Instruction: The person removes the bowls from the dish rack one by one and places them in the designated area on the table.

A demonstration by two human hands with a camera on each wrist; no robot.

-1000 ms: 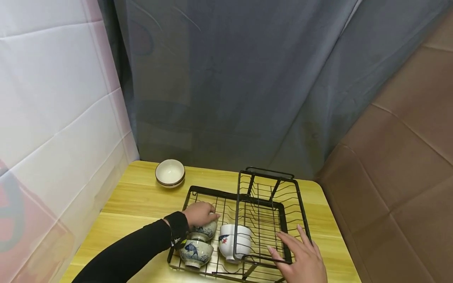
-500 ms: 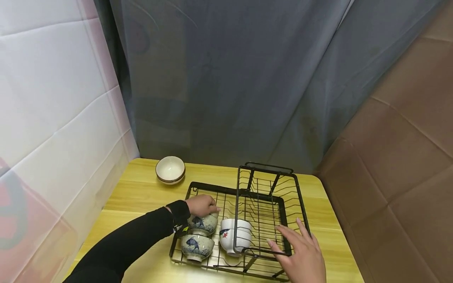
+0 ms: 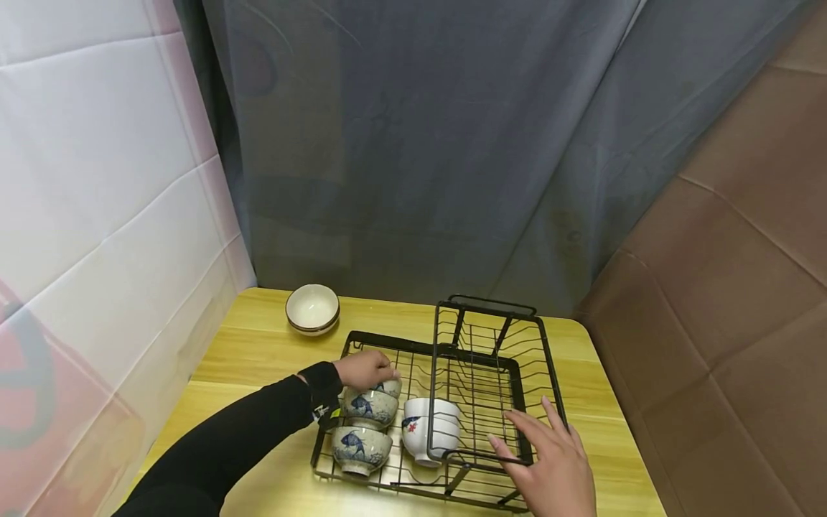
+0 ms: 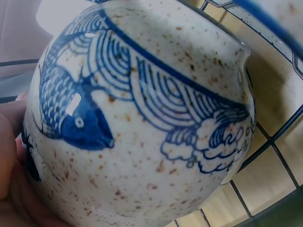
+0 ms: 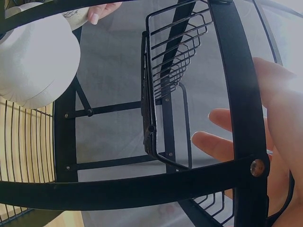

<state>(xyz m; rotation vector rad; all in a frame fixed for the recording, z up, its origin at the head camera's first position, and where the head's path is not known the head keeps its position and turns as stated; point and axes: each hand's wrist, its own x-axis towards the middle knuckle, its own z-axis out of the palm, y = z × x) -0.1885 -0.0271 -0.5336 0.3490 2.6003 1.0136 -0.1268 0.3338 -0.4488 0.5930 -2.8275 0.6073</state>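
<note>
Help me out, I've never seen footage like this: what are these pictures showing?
There's no machine, just a person's left hand and right hand. The wide view is from a camera on the head, looking down; the two close-ups come from cameras on the wrists. On the table stands a rack holding patterned bowls and stacked white bowls; dark-rimmed bowls sit beyond its far left corner. The left hand grips the farthest patterned bowl; the right hand is spread at the rack's near right corner.
</note>
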